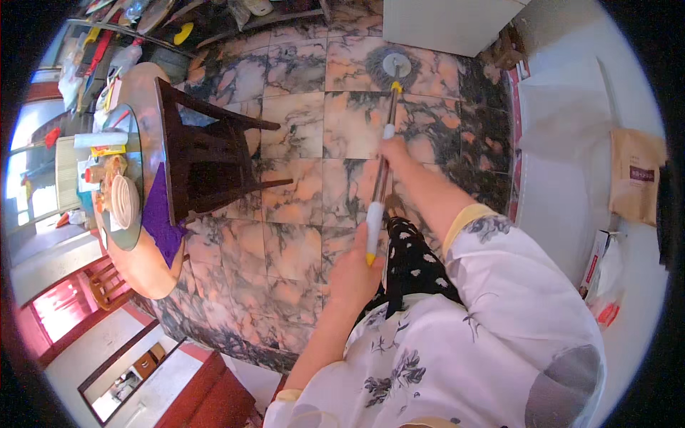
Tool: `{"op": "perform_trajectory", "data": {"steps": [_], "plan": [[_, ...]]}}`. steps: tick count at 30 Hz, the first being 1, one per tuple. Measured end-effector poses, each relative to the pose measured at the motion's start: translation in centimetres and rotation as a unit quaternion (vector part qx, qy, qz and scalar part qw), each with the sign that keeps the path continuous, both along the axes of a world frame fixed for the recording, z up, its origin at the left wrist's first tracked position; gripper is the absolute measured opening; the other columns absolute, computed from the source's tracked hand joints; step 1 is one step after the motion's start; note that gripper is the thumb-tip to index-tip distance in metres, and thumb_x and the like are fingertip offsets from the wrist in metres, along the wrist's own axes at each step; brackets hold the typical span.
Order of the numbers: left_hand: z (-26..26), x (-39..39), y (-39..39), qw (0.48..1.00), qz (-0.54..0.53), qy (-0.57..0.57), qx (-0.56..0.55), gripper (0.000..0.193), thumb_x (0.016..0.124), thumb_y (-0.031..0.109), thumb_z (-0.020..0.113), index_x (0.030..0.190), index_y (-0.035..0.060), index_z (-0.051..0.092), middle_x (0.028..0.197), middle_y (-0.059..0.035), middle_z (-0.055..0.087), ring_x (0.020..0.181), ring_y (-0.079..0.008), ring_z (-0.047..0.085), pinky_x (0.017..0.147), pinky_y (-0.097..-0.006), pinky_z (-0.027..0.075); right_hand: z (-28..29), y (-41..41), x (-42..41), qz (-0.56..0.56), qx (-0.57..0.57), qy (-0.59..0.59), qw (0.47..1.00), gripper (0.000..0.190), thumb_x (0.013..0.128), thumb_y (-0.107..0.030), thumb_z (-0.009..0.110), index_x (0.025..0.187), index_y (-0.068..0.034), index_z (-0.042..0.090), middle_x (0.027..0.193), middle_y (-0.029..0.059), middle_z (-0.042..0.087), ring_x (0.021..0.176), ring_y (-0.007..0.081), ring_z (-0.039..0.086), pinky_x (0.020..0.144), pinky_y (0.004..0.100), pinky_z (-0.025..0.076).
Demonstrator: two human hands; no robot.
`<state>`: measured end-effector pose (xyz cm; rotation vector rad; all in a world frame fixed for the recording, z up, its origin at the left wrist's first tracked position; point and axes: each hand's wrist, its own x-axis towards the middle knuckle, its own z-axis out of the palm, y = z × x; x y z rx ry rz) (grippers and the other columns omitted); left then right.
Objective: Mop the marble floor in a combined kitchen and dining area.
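Observation:
My left hand (354, 273) is closed round the white and yellow lower end of a mop's handle (381, 182). Farther up the same pole, my right hand (395, 151) grips it just below a white collar. The pole runs away from me to a round mop head (396, 65) with a pale disc and grey strands, which rests on the marble-patterned tile floor (294, 198) beside a white cabinet-like block. A yellow joint links the pole to the disc.
A dark wooden stool (208, 155) lies tipped against an oval table (155, 273) at left, with a purple cloth (162, 224) and stacked bowls (124, 202). The white block (444, 24) stands beyond the mop. A paper bag (634, 176) is at right.

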<state>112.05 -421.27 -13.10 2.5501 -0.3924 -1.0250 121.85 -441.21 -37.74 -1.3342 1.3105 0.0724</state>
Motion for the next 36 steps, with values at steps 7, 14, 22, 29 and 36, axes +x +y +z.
{"op": "perform_trajectory", "data": {"steps": [7,14,22,29,36], "plan": [[1.1,-2.2,5.8,0.998,-0.061,0.009,-0.003,0.068,0.076,0.022,0.064,0.135,0.017,0.031,0.081,-0.022,0.062,0.075,-0.0392,0.06,0.067,-0.0461,0.047,-1.9,2.1,-3.7,0.068,0.077,0.079,0.992,0.027,0.077,-0.018,0.062,0.085,0.006,0.052,0.067,0.0138,0.056,0.054,0.0265,0.058,0.044,0.0429,0.048],[6.1,-7.1,23.9,0.996,-0.066,0.027,0.048,0.07,0.074,0.02,0.067,0.136,0.0235,0.033,0.085,-0.0171,0.063,0.075,-0.0378,0.06,0.065,-0.0437,0.047,-6.3,19.4,-12.5,0.14,0.19,0.127,0.963,0.039,0.082,-0.035,0.057,0.098,0.0,0.05,0.078,0.0134,0.058,0.058,0.0269,0.059,0.049,0.0425,0.052],[16.7,-17.2,45.1,0.977,0.111,0.055,0.172,0.054,0.068,0.019,0.071,0.119,0.0172,0.054,0.084,-0.0208,0.062,0.077,-0.0367,0.061,0.066,-0.0416,0.048,0.8,47.7,-23.2,0.294,0.45,0.13,0.833,0.029,0.081,-0.031,0.056,0.091,-0.003,0.054,0.071,0.013,0.06,0.057,0.0273,0.061,0.047,0.0382,0.051],[26.2,-21.7,48.6,0.967,0.154,0.001,0.201,0.044,0.074,0.006,0.063,0.117,0.0048,0.056,0.079,-0.0066,0.066,0.065,-0.0174,0.059,0.06,-0.0319,0.047,11.3,58.2,-24.8,0.223,0.54,0.1,0.806,0.021,0.076,-0.018,0.061,0.086,-0.002,0.054,0.069,0.0133,0.059,0.057,0.0257,0.061,0.048,0.0409,0.054],[27.2,-15.8,40.1,0.976,0.07,0.015,0.207,0.052,0.07,0.0,0.061,0.12,0.0056,0.052,0.086,-0.0132,0.066,0.073,-0.0266,0.063,0.065,-0.0366,0.048,11.2,52.0,-24.0,0.081,0.521,0.015,0.85,0.017,0.077,-0.013,0.059,0.088,-0.004,0.051,0.073,0.0112,0.058,0.057,0.0256,0.06,0.05,0.0439,0.054]]}}
